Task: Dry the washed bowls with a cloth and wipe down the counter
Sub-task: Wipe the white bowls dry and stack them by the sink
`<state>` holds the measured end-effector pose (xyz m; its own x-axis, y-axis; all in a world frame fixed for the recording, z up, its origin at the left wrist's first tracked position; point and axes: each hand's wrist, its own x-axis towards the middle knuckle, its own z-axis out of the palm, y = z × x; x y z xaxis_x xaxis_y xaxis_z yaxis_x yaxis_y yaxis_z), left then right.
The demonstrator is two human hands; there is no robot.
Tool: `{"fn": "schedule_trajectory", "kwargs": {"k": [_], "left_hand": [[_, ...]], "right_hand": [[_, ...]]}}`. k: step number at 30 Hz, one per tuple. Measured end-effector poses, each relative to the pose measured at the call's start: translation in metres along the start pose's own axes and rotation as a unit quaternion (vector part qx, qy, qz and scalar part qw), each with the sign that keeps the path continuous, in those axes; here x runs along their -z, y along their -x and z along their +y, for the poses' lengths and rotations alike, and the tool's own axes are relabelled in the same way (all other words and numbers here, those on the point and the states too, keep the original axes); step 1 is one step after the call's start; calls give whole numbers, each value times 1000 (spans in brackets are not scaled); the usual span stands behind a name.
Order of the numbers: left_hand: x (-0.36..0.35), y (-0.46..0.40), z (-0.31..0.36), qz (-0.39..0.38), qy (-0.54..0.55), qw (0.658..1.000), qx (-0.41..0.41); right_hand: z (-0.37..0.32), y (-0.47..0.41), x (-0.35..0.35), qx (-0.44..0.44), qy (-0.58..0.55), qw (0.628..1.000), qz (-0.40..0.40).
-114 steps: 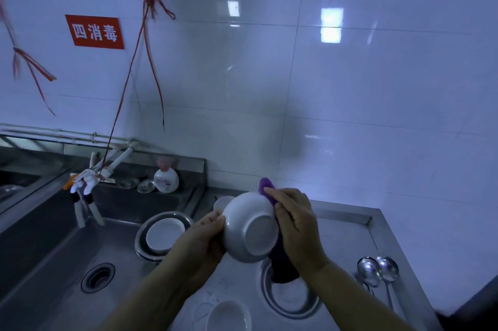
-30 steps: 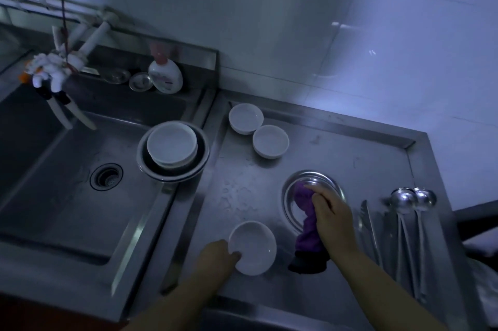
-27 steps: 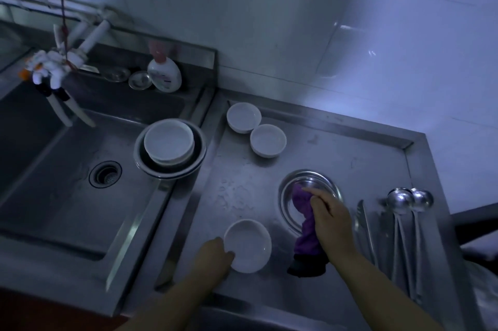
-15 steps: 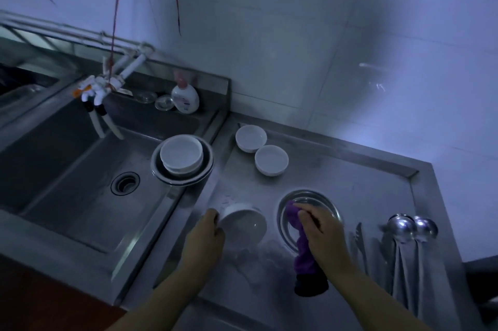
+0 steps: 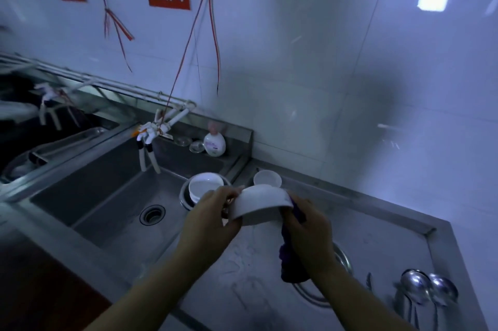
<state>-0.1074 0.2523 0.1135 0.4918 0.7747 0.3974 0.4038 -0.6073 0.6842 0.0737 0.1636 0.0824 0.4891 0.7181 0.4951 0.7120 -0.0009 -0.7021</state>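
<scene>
Left hand (image 5: 213, 219) grips the white bowl (image 5: 260, 204) by its rim, held up between both hands; right hand (image 5: 307, 231) clutches the purple cloth (image 5: 289, 263) against its far side. Looks like drying's underway, so next up is probably rotating the bowl through the cloth.

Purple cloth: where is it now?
Head view, centre-right: the purple cloth hangs from the right hand, against the white bowl the left hand holds above the counter.
</scene>
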Motion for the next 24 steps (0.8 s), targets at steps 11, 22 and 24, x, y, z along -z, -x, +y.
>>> {"fn": "schedule_trajectory", "kwargs": {"k": [11, 22, 24], "left_hand": [[28, -36, 17, -44, 105, 994, 3], [28, -47, 14, 25, 269, 956, 118], [29, -46, 15, 12, 282, 954, 103]], "right_hand": [[-47, -26, 12, 34, -46, 998, 40], [-90, -42, -22, 234, 241, 936, 102], [-94, -40, -28, 228, 300, 925, 39]]}}
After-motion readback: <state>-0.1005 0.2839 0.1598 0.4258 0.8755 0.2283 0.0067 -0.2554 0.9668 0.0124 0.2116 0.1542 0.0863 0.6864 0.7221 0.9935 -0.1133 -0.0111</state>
